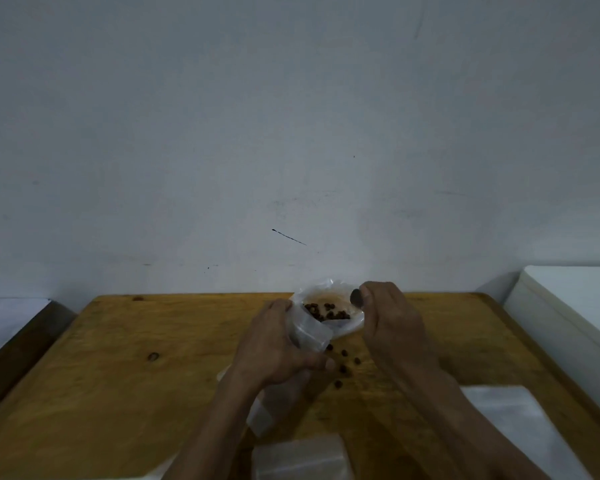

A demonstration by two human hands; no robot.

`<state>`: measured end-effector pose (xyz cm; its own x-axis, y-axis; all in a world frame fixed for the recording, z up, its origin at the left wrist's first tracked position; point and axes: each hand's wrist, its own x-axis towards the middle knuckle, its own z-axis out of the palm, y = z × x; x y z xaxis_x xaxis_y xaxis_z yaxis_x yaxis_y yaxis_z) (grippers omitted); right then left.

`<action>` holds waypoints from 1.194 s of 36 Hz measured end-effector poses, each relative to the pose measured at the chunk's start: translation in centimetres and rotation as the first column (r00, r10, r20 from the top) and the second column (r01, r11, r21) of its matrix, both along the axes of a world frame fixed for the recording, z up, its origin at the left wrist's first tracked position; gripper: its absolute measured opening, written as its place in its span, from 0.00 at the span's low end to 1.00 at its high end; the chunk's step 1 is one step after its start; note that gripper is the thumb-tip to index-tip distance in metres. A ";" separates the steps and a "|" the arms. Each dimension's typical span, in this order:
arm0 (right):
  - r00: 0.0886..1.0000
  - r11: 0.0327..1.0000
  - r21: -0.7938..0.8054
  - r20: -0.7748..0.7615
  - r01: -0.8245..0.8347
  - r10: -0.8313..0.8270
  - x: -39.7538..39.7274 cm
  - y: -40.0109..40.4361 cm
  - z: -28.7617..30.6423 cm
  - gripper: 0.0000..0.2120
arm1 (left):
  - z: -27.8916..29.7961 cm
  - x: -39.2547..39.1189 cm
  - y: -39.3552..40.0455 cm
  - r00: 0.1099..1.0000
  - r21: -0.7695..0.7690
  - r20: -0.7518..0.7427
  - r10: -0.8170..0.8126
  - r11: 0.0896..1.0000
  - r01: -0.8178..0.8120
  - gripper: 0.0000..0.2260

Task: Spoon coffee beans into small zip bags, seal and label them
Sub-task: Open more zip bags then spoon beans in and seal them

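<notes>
Step in hand, judged: filling one small zip bag [310,332] from bean supply. Left hand [278,351] curled round small zip bag, mouth tilted toward open plastic bag of coffee beans [328,311], which sits just behind it near far edge of wooden table [118,358]. Right hand [388,320] just right of bean supply, fingers curled, thumb and fingertips pinching small dark round item [355,296] (spoon bowl or scoop, too small and dim to tell for certain) above supply's right rim. Loose beans [343,362] scattered on table just in front of supply, between both hands; spill already evident. Stacks of clear empty bags [499,410] nearer than supply, to right and front. To do well: hold zip bag mouth wide open and close under supply rim, directly over supply so strays fall back in; lift modest loads only; tip scoop slowly, well inside bag mouth, not over bare table. Keep zip track free of beans and dust, otherwise seal likely to fail. Leave headroom below zip. Gather spilled beans before sealing. Contents of small zip bag not readable through hand. No label or pen in view.
</notes>
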<state>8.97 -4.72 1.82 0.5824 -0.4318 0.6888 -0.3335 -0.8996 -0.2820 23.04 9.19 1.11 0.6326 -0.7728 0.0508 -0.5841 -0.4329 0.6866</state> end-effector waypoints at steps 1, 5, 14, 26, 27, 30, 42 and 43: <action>0.998 1.000 -0.023 -0.062 -0.002 0.001 0.1 0.1 -0.3 0.07 | 0.1 0.0 0.0 1.000 0.003 0.002 0.002 1.000 -0.002 0.54; 0.984 0.999 -0.033 -0.176 0.037 -0.042 0.9 0.8 -1.5 0.08 | 0.2 -0.1 -0.1 1.000 0.013 -0.003 0.004 1.000 -0.004 0.54; 0.967 0.950 0.309 0.227 0.039 -0.114 0.3 0.3 0.1 0.10 | 0.2 -0.1 0.1 1.000 0.009 -0.001 -0.003 1.000 0.003 0.55; 0.964 0.993 0.096 0.263 -0.074 0.047 -0.6 0.2 -1.9 0.13 | 0.3 -0.2 0.1 1.000 0.027 0.014 -0.001 1.000 0.000 0.54; 0.966 0.993 0.090 0.254 -0.082 0.057 -0.5 0.3 -2.1 0.12 | 0.3 -0.2 0.0 1.000 0.028 0.013 -0.001 1.000 0.001 0.54; 0.960 0.993 0.063 0.270 -0.101 0.080 -0.5 0.6 -2.1 0.12 | 0.5 -0.3 0.0 1.000 0.033 0.021 -0.002 0.999 0.001 0.53; 0.964 0.988 0.089 0.249 -0.124 0.099 -1.0 0.1 -3.3 0.12 | 0.5 -0.5 0.1 1.000 0.015 -0.001 0.009 1.000 -0.009 0.54; 0.962 0.987 0.118 0.261 -0.112 0.078 -1.1 0.2 -3.3 0.13 | 0.6 -0.5 0.1 1.000 0.017 0.001 0.010 1.000 -0.010 0.54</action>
